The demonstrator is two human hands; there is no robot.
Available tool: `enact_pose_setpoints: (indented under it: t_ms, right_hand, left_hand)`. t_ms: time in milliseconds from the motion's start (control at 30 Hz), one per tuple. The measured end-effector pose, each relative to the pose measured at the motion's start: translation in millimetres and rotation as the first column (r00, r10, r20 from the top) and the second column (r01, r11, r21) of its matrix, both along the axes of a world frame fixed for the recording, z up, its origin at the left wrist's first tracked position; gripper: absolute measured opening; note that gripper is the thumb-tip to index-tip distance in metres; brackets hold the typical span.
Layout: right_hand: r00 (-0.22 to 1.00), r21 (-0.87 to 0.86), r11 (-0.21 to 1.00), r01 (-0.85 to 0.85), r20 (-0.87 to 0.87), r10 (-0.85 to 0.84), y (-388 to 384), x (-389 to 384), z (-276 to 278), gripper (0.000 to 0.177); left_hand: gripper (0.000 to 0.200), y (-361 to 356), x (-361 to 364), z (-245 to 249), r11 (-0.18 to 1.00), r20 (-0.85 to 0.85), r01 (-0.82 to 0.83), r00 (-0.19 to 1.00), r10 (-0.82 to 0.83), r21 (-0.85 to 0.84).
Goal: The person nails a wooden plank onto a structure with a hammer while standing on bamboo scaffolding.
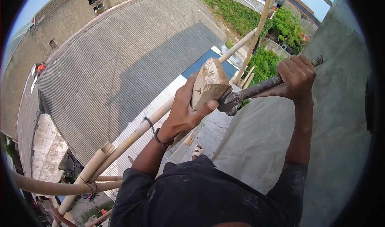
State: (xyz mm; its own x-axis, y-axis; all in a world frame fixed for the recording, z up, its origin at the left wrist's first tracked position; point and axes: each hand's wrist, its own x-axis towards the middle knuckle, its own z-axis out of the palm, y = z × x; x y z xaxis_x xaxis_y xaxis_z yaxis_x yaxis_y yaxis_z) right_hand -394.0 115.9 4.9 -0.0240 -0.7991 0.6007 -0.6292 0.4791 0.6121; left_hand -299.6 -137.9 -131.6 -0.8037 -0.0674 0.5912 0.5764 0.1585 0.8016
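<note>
My left hand (182,108) is wrapped round a short wooden block (209,82), held up at chest height with its rough, pale end facing me. A small dark mark, perhaps a nail, shows on the block's side; I cannot make it out. In my right hand (296,76) is a hammer (256,88), gripped near the end of its worn handle. The hammer's head lies against or just beside the right side of the block, close to my left thumb. A dark cord bracelet (160,140) circles my left wrist.
Bamboo scaffold poles (136,135) run along my left, with an upright pole (260,30) ahead. On the right rises a grey plastered wall (341,127). Below lies a corrugated roof (120,62). My sandalled foot (197,150) stands on a narrow ledge.
</note>
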Motion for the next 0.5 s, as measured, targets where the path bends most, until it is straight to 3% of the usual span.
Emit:
enact_pose_setpoints:
  t_ms: [67, 133, 200, 267, 333, 400, 500]
  right_hand:
    - [0.986, 0.051, 0.998, -0.042, -0.159, 0.050, -12, 18, 44, 0.067]
    - [0.989, 0.013, 1.000, -0.021, -0.147, 0.023, -11, 20, 39, 0.070]
    - [0.989, -0.121, 0.981, 0.149, 0.042, -0.145, 11, 9, -21, 0.071]
    - [0.995, -0.107, 0.991, 0.076, 0.068, -0.069, 5, -7, -34, 0.071]
    - [0.997, 0.057, 0.995, 0.081, -0.025, -0.079, 13, -4, -6, 0.071]
    - [0.978, 0.101, 0.993, 0.059, -0.206, -0.037, 0, 16, 37, 0.073]
    - [0.989, -0.075, 0.988, 0.136, -0.055, -0.140, 7, 18, 9, 0.072]
  left_hand:
    - [0.086, -2, 12, 26, 0.998, 0.128, 0.055, 0.990, -0.057, 0.023]
    - [0.085, -1, 17, 27, 0.997, 0.141, 0.059, 0.988, -0.067, 0.059]
    - [0.086, 7, 8, 21, 0.998, 0.018, 0.024, 1.000, -0.025, 0.060]
    - [0.088, 7, -5, -15, 1.000, 0.044, -0.012, 0.999, 0.012, -0.010]
    - [0.088, 12, -9, -14, 0.999, -0.021, 0.031, 0.999, -0.031, 0.024]
    - [0.088, 12, 2, 13, 0.994, 0.050, 0.066, 0.996, -0.071, 0.091]
    - [0.088, 20, 1, 9, 0.997, -0.022, 0.040, 0.999, -0.039, 0.073]
